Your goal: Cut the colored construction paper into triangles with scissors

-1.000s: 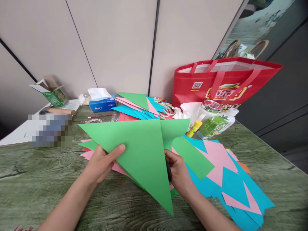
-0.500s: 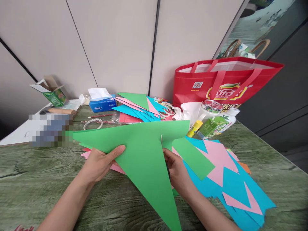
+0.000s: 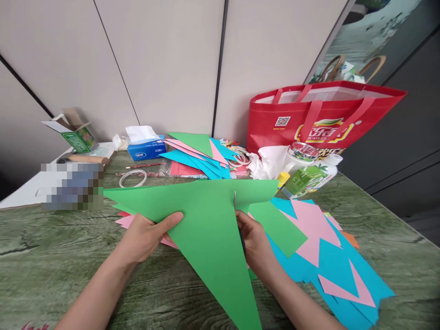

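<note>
Our left hand (image 3: pixel 146 234) pinches the near edge of a large green paper sheet (image 3: pixel 206 220), thumb on top and fingers underneath. The sheet is lifted just above the green wood-grain table (image 3: pixel 51 266), its long point aimed toward us. Our right hand (image 3: pixel 255 243) is closed around the dark handle of what look like scissors (image 3: pixel 242 241), mostly hidden behind the sheet's right edge.

To the right lie pink and blue offcuts (image 3: pixel 330 250). Behind the sheet sits a pile of paper triangles (image 3: pixel 199 153). A red bag (image 3: pixel 309 119) carries a QR code and yellow lettering that we cannot read in full. The white print on the blue tissue box (image 3: pixel 147 149) and the label on the green-labelled bottle (image 3: pixel 309 178) are too small to read.
</note>
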Demonstrator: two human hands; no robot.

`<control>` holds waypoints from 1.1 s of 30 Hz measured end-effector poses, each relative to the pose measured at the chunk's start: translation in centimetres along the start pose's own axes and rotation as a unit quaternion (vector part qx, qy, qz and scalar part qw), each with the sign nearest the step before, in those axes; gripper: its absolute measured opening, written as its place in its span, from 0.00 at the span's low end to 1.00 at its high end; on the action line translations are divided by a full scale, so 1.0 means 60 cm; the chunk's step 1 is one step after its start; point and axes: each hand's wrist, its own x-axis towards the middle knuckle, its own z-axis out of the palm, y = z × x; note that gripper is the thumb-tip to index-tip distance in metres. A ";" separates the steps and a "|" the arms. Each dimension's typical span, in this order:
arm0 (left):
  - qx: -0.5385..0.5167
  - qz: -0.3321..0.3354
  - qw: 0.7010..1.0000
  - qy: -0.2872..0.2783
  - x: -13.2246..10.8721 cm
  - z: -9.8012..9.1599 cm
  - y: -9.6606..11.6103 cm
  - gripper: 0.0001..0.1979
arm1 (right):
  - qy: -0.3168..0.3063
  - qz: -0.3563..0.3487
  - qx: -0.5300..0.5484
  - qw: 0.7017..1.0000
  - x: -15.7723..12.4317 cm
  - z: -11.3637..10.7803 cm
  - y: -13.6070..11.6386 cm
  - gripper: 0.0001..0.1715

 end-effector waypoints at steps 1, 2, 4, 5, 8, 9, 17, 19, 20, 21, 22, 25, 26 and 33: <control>0.000 0.004 1.000 0.003 0.000 0.000 0.000 0.12 | 0.002 0.001 -0.004 1.000 0.000 0.000 -0.001 0.14; 0.003 0.008 1.000 0.005 -0.001 0.000 0.000 0.11 | 0.004 0.001 -0.005 1.000 0.000 0.001 -0.002 0.14; 0.016 0.011 1.000 0.006 -0.002 0.000 0.000 0.10 | 0.006 0.000 -0.006 1.000 0.000 0.002 -0.003 0.15; 0.023 0.010 1.000 0.005 -0.002 0.000 0.000 0.11 | 0.007 -0.001 -0.006 1.000 0.000 0.002 -0.003 0.15; 0.037 -0.002 0.999 0.000 -0.002 0.000 -0.001 0.13 | 0.011 -0.001 -0.012 1.000 0.000 0.002 -0.004 0.14; 0.036 -0.001 0.999 0.002 -0.002 0.000 -0.001 0.13 | 0.011 0.001 -0.012 1.000 0.000 0.001 -0.004 0.14; 0.006 -0.010 1.000 0.002 -0.001 0.003 -0.001 0.14 | 0.007 0.030 0.011 0.999 -0.002 0.001 -0.006 0.15; 0.007 -0.005 1.000 -0.002 -0.001 0.002 -0.001 0.14 | 0.007 0.036 0.015 0.999 -0.002 0.001 -0.007 0.16; 0.009 -0.002 1.000 -0.003 -0.001 0.002 -0.001 0.13 | 0.006 0.038 0.015 0.999 -0.003 0.001 -0.007 0.16; 0.012 0.001 1.000 -0.002 -0.001 0.002 -0.001 0.13 | 0.006 0.039 0.016 0.999 -0.003 0.002 -0.008 0.15; 0.014 0.002 1.000 0.000 -0.001 0.001 -0.001 0.13 | 0.005 0.040 0.016 0.999 -0.003 0.002 -0.008 0.15; 0.020 0.001 1.000 0.005 -0.002 0.001 -0.001 0.15 | 0.005 0.041 0.021 0.999 -0.003 0.002 -0.006 0.14; 0.019 0.000 1.000 0.005 -0.002 0.001 -0.002 0.15 | 0.007 0.041 0.023 0.999 -0.003 0.002 -0.006 0.14; 0.012 -0.003 1.000 0.003 -0.001 0.001 -0.003 0.16 | 0.016 0.042 0.015 0.999 -0.002 0.000 -0.004 0.09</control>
